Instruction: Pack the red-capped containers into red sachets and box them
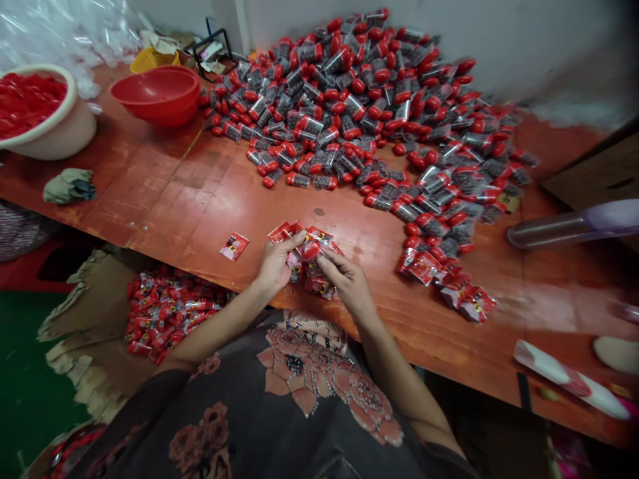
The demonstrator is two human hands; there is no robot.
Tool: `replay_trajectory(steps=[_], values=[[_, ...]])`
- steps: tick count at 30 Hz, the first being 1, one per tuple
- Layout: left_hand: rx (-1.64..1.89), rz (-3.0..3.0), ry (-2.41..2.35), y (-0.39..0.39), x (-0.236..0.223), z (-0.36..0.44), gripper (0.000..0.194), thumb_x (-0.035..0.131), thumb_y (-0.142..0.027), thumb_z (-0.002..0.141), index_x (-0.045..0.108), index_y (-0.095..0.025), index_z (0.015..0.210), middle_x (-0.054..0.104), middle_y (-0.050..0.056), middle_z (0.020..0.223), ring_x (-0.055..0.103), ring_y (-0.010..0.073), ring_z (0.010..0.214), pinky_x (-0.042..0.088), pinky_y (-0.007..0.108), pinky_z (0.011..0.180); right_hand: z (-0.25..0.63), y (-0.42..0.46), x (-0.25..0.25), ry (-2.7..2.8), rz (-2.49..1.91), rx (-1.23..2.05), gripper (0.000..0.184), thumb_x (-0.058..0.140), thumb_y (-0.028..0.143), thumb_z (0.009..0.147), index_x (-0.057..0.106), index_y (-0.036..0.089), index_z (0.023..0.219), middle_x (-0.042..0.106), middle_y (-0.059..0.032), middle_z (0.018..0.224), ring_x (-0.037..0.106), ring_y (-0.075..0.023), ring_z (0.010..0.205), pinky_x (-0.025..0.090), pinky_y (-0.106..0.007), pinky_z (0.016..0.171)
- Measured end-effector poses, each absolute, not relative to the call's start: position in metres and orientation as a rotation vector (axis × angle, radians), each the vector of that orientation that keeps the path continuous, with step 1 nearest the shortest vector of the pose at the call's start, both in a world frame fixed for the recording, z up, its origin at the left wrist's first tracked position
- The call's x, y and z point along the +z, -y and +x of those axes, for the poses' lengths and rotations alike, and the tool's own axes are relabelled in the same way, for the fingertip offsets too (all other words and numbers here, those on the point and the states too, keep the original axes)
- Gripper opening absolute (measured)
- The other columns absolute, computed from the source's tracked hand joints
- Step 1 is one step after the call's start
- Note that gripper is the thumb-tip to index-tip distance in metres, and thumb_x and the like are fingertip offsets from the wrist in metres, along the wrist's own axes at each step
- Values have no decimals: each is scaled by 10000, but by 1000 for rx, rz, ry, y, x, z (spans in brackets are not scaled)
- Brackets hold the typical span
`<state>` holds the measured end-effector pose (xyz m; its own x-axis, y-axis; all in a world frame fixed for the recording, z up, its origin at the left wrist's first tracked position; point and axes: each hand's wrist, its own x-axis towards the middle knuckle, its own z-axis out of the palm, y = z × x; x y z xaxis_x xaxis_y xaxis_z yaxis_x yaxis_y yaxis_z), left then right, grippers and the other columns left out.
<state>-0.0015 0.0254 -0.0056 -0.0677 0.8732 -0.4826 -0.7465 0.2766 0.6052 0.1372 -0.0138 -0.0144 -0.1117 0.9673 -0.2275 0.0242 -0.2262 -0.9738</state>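
In front of my body, my left hand [277, 263] is closed on a small red printed packet [310, 249], thumb on top. On the other side, my right hand [345, 278] pinches the same packet between thumb and fingers. More red printed packets [319, 286] lie in a loose heap under and around both hands, partly hidden by them. A single flat packet [234, 246] rests on the table to the left of my left hand.
A large pile of clear tubes with red caps [349, 100] covers the back of the red table [164, 199]. Finished-looking packets [466, 296] lie at right. A red bowl [157, 93], a white tub [80, 123] and a cloth [70, 185] stand left. Below sits a carton [100, 326] of red items.
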Motion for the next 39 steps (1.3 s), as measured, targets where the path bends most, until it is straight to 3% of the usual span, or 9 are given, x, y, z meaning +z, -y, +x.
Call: replay_trajectory(steps=[4,9,14,18,22,24,28,32,39], values=[[1391,274,-911,-22,-4,-2,222,859,-164,560,672,-150,677,681,-11,661,624,104,588,530,253,660,140,14,-14,1250,-1279,1440,378,652,387,825,688,309,1193,740,-14,1139,682,-197,962,534,-434,921],[1325,366,-926,-15,-8,-3,277,889,-213,526,678,-143,693,697,4,698,633,116,609,543,256,648,136,17,-15,1209,-1279,1385,360,667,363,814,700,297,1166,743,-14,1124,676,-190,972,516,-424,943],[1231,467,-962,-12,-7,-9,291,894,-188,506,693,-143,711,704,3,704,638,120,615,543,253,644,131,21,-11,1138,-1346,1332,271,677,377,802,722,236,1030,736,-21,917,643,-145,746,553,-326,731],[1162,557,-946,-14,-2,-15,329,892,-170,485,686,-158,741,703,-6,722,641,125,648,542,260,671,131,24,-7,1079,-1362,1433,241,640,397,830,691,222,988,663,5,776,509,-82,518,465,-235,471],[1151,566,-952,-13,-1,-14,291,878,-168,522,694,-162,748,698,-9,717,638,117,646,540,261,684,128,26,-11,1045,-1366,1440,248,619,400,853,675,237,1031,626,10,768,501,-84,502,451,-234,431],[1121,548,-991,-10,-3,-13,246,865,-192,565,709,-158,753,707,3,726,643,120,638,543,268,679,125,26,-17,1096,-1379,1337,241,611,399,865,673,246,1041,632,-8,839,543,-102,563,483,-254,470],[1041,473,-1074,-7,-4,-10,266,864,-250,582,733,-162,795,733,39,781,672,159,659,561,316,673,121,27,-29,1225,-1390,1023,226,614,364,876,651,267,1076,650,-40,1015,621,-170,856,554,-342,754],[1057,451,-1066,-7,-4,-10,295,882,-268,542,730,-156,769,738,63,775,676,178,641,564,332,650,118,30,-37,1179,-1376,1071,266,572,357,905,598,283,1160,651,-32,976,614,-158,755,554,-344,714],[1253,381,-1072,0,-6,3,375,891,-284,516,725,-145,822,751,53,788,686,170,643,562,303,674,111,34,-42,1239,-1371,882,382,489,315,945,533,316,1325,618,-64,1174,598,-216,1073,496,-451,977]])
